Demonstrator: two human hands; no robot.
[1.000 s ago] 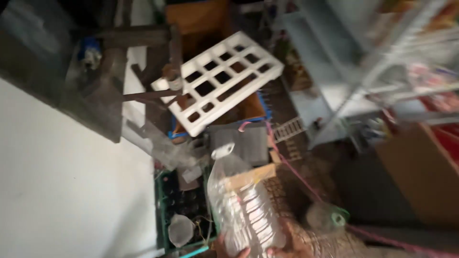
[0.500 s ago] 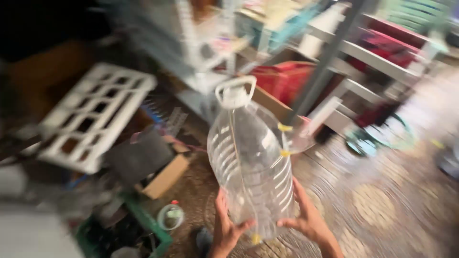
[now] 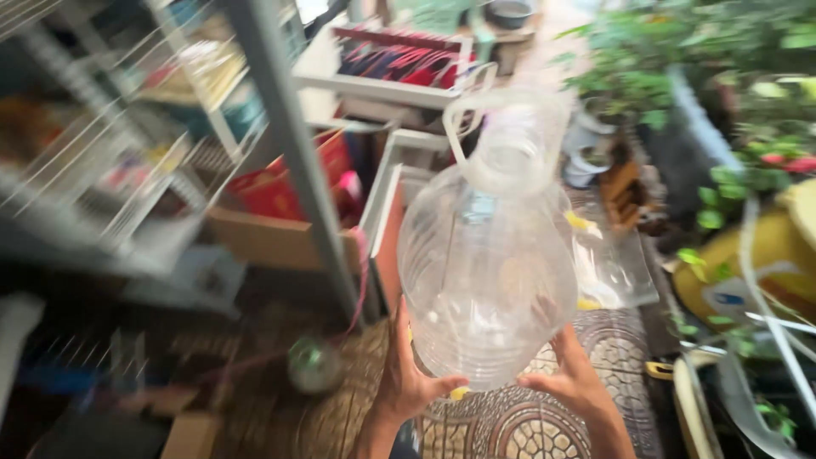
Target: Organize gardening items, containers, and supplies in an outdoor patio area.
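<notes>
A large clear plastic bottle (image 3: 489, 272) with a white carry handle at its open neck is held up in front of me, tilted away. My left hand (image 3: 408, 382) grips its base on the left side and my right hand (image 3: 574, 378) grips the base on the right. The bottle looks empty. Small yellow tags show on its right side.
A grey metal shelf post (image 3: 293, 161) and wire racks stand at left with a cardboard box (image 3: 272, 238) below. Green plants (image 3: 680, 51) and a yellow container (image 3: 748, 272) fill the right. A patterned tiled floor (image 3: 527, 425) lies underneath, with a small round object (image 3: 314, 365) on it.
The view has swung right from the white crate and dark corner toward the shelves and plants. The bottle stayed in both hands and now tilts with its neck pointing away.
</notes>
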